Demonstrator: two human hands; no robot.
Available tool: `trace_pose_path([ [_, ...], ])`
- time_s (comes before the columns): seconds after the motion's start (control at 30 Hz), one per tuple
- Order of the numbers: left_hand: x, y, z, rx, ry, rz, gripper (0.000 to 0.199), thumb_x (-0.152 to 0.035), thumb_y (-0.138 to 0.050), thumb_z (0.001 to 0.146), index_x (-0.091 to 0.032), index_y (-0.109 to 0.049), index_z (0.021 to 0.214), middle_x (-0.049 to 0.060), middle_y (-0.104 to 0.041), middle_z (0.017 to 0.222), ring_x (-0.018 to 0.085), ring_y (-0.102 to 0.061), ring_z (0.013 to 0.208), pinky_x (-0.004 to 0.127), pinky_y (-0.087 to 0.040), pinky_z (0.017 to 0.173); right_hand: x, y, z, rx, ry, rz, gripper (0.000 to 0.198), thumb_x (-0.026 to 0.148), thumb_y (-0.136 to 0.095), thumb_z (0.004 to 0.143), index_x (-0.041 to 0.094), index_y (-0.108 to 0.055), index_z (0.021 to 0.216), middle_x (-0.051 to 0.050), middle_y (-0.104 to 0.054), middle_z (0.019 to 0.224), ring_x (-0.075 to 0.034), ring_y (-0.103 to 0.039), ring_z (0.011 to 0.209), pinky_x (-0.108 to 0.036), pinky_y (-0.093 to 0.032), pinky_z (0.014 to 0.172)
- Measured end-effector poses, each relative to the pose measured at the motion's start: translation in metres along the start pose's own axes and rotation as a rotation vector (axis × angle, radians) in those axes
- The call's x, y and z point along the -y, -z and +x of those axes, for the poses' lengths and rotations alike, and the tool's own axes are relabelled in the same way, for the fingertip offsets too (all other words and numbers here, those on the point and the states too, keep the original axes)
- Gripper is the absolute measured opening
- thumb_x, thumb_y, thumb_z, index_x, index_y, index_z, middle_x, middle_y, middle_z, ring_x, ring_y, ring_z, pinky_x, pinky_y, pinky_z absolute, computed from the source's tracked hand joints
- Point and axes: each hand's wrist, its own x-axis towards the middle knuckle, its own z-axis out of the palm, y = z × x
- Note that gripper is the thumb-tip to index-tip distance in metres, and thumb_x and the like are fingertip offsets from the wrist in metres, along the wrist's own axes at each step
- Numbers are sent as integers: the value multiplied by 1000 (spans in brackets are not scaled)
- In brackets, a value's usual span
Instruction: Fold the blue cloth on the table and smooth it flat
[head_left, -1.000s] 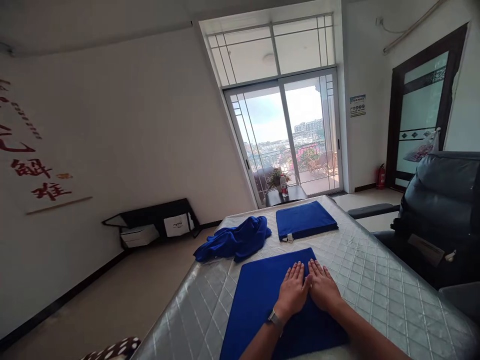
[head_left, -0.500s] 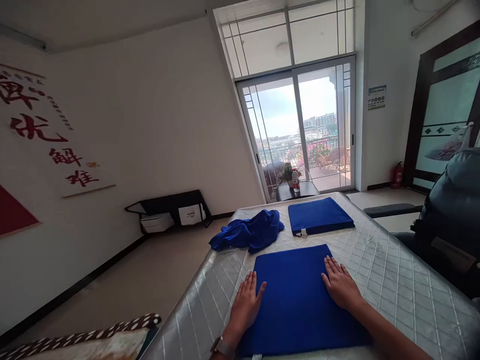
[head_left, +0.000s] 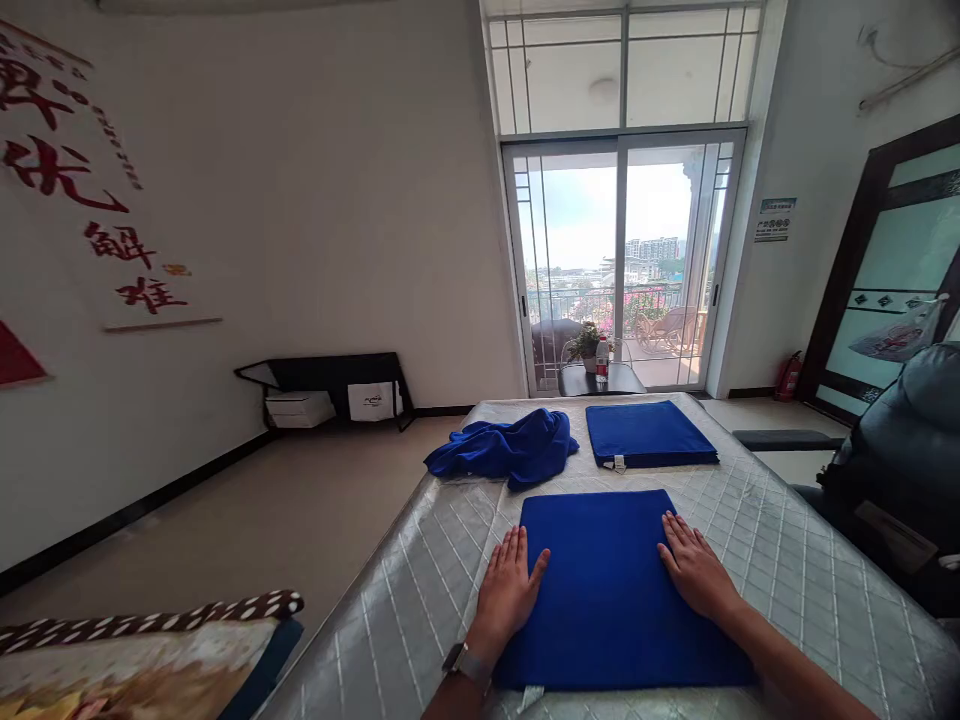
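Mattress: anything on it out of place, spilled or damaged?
The blue cloth at the far left lies in a crumpled heap, which looks odd beside the flat blue stack and the nearer flat blue piece. I see no spill or clear damage.

I have room over the quilted surface (head_left: 795, 570) beside my right hand (head_left: 697, 565); ahead, crumpled cloth (head_left: 517, 447) and a folded stack (head_left: 649, 433) obstruct me.

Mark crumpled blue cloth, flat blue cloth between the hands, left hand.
Crumpled blue cloth (head_left: 517, 445), head view: middle of its folds
Flat blue cloth (head_left: 604, 595), head view: its bare middle
Left hand (head_left: 505, 594), head view: back of the hand
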Motion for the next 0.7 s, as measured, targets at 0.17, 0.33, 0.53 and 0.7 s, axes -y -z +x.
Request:
trace_pose_path([
  [0.17, 3, -5, 2, -31, -22, -4, 90, -69, -11, 97, -2, -33, 153, 20, -31, 160, 30, -29, 149, 49, -25, 122, 3, 10, -24, -9, 36, -37, 65, 45, -21, 102, 10, -30, 156, -10, -27, 163, -21, -17, 152, -46, -16, 123],
  [0.33, 4, -8, 3, -25, -21, 4, 90, -69, -14, 98, -1, -32, 153, 20, -31, 160, 31, -30, 149, 47, -24, 122, 6, 15, -56, 77, -43, 12, 69, 54, -20, 101, 13, -27, 157, -7, -24, 164, -21, -16, 152, -45, -18, 123],
  [0.53, 6, -10, 4, -15, -28, 43, 86, -65, -14, 99, 0, -32, 153, 21, -30, 160, 30, -29, 149, 48, -24, 123, 11, 20, -66, 65, -63, 50, 68, 53, -20, 102, 12, -26, 157, -7, -23, 164, -21, -16, 152, -45, -17, 124],
  [0.7, -2, -6, 0, -70, -21, 73, 84, -64, -18, 100, -1, -33, 153, 20, -32, 160, 30, -30, 149, 48, -26, 122, 13, 21, -66, -21, -13, 41, 63, 46, -22, 103, 13, -29, 156, -8, -22, 163, -23, -17, 152, -47, -17, 124],
])
